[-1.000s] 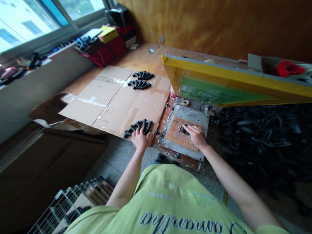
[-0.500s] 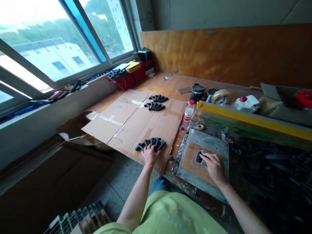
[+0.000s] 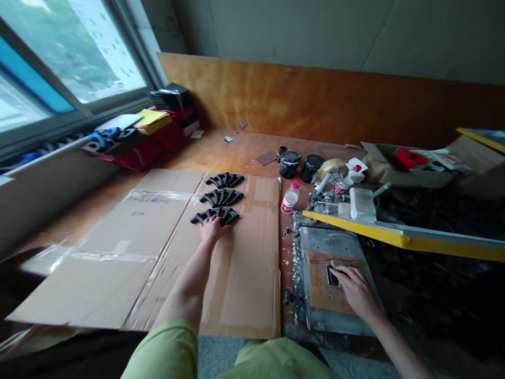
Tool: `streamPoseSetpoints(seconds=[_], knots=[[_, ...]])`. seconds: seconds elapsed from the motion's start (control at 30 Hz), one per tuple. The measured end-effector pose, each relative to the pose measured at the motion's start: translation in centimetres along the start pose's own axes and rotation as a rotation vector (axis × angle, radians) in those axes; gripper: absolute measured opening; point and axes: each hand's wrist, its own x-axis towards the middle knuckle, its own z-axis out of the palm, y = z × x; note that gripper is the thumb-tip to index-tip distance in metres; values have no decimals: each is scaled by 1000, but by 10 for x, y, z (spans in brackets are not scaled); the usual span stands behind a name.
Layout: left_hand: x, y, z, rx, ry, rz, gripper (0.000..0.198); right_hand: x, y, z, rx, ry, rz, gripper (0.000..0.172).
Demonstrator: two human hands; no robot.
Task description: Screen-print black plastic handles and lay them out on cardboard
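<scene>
My left hand (image 3: 213, 227) reaches over the flattened cardboard (image 3: 169, 247) with its fingers closed on a black fan-shaped ribbed part (image 3: 197, 217). That part lies flat, nearest to me in a column with a middle black part (image 3: 221, 197) and a far black part (image 3: 224, 180) of the same shape. To the right, my right hand (image 3: 355, 289) pinches a small black piece (image 3: 332, 275) on a brown board (image 3: 321, 300). The board rests on a grey metal plate (image 3: 327, 239). My fingers hide part of both held things.
A yellow-edged frame (image 3: 355, 229) slants above the plate's far end. Behind stand a red-capped bottle (image 3: 290, 199), a black-smeared jar (image 3: 290, 166) and an open carton (image 3: 410, 171). Many dark pieces (image 3: 426, 284) lie heaped at right. Red and yellow stacks (image 3: 148, 142) sit by the window.
My left hand has carried the fan-shaped part forward, close to the other two. My right hand remains at the board with the small black piece. The view has turned right; the yellow-edged frame has shifted.
</scene>
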Motion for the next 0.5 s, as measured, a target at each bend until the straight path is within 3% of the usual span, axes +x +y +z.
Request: streamPoseSetpoints(seconds=[0.07, 0.17, 0.27, 0.37, 0.5], knots=[[3, -3, 7, 13, 4, 21, 61, 3, -9, -4, -13, -35, 53, 39], [-8, -1, 16, 0, 113, 32, 66, 12, -20, -11, -40, -98, 105, 38], [-25, 15, 14, -97, 237, 55, 69, 19, -25, -13, -78, -206, 80, 51], [-48, 56, -5, -286, 271, 136, 61, 16, -24, -9, -113, -330, -8, 70], [-92, 144, -55, -768, 203, 277, 57, 2, -19, -5, -94, -380, -115, 81]])
